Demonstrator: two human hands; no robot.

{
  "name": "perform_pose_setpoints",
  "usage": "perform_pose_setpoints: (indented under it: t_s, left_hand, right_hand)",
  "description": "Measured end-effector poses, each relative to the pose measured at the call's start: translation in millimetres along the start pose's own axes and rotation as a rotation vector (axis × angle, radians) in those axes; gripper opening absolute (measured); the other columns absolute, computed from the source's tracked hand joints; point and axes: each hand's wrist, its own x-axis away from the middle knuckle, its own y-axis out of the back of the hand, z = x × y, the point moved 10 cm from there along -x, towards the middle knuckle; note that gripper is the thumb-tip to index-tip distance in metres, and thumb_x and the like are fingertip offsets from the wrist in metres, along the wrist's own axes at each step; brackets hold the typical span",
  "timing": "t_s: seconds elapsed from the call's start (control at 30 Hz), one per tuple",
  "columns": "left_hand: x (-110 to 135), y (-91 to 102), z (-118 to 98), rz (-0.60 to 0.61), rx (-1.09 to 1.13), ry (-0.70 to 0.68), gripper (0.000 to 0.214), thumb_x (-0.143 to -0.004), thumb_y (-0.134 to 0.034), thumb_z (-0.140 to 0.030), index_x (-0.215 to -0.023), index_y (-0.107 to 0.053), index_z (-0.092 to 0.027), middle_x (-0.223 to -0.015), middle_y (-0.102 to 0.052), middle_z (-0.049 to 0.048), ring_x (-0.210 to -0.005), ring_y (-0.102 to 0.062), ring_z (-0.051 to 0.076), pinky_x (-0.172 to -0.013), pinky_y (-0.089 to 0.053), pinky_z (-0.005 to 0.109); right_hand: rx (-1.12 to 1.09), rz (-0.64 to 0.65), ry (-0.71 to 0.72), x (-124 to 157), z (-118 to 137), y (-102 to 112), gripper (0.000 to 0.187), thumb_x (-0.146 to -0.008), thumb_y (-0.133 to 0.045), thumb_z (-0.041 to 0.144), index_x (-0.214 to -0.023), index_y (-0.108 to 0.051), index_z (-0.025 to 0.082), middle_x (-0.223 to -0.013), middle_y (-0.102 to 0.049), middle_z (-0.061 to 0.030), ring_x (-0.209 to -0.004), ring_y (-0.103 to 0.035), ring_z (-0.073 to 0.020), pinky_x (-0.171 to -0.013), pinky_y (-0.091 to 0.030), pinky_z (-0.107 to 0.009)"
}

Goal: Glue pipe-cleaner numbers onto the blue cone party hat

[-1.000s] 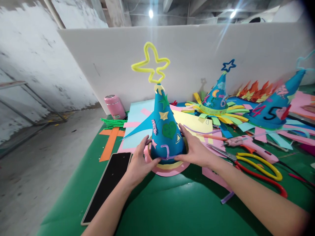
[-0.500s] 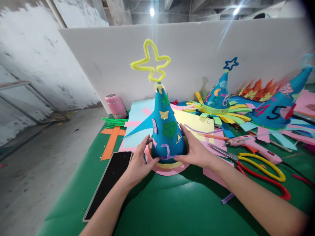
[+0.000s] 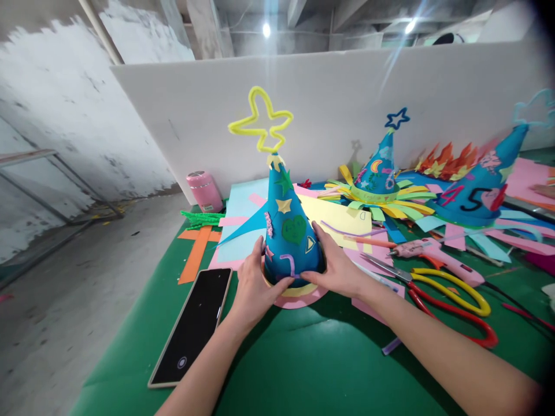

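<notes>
Your left hand (image 3: 254, 286) and right hand (image 3: 336, 270) grasp the blue cone hat (image 3: 292, 237), seemingly seating it on the pink brim (image 3: 303, 300); next move wants even pressure.

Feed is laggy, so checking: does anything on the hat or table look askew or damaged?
The yellow star atop the blue cone hat leans left of the tip. At right, the numbered hat tilts sharply rightward. The left hand and right hand clasp the cone's base; nothing looks torn.
</notes>
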Motion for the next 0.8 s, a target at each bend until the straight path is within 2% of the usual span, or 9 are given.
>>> perform_pose_setpoints:
  t_s: [0.13,0.4,0.63,0.8]
  left_hand:
    - [1,-1.1,0,-0.005,-0.089,-0.011,0.086,-0.064,-0.063,-0.041,-0.133,-0.016,-0.022,-0.116,-0.048,0.0127,-0.109,-0.044,0.030,-0.088,-0.034,0.047]
    - [1,-2.2,3,-0.020,-0.064,-0.013,0.086,-0.064,-0.063,-0.039,-0.133,-0.015,-0.021,-0.117,-0.048,0.0131,-0.110,-0.045,0.028,-0.089,-0.035,0.046]
    - [2,-3.6,7,-0.014,-0.041,-0.006,0.088,-0.063,-0.063,-0.039,-0.134,-0.014,-0.019,-0.122,-0.046,0.0143,-0.114,-0.042,0.028,-0.091,-0.034,0.045]
    - [2,-3.9,5,-0.006,-0.021,-0.006,0.088,-0.063,-0.064,-0.034,-0.133,-0.013,-0.019,-0.122,-0.047,0.0134,-0.111,-0.044,0.027,-0.091,-0.034,0.045]
  right_hand:
    - [-0.002,-0.018,-0.006,0,0,0,0.102,-0.063,-0.065,0.044,-0.137,0.001,0.019,-0.141,-0.018,-0.0133,-0.128,-0.020,-0.0295,-0.100,-0.024,-0.048]
    - [-0.012,-0.003,-0.022,0,-2,-1,0.102,-0.063,-0.065,0.045,-0.137,-0.001,0.019,-0.140,-0.020,-0.0139,-0.126,-0.023,-0.0310,-0.099,-0.025,-0.050]
    - [-0.038,-0.131,-0.109,-6,9,8,0.099,-0.063,-0.060,0.054,-0.137,-0.006,0.017,-0.140,-0.021,-0.0143,-0.127,-0.023,-0.0301,-0.099,-0.025,-0.051]
    - [-0.029,-0.199,-0.137,-16,22,13,0.101,-0.061,-0.061,0.055,-0.137,-0.007,0.015,-0.136,-0.029,-0.0150,-0.122,-0.031,-0.0312,-0.097,-0.029,-0.049]
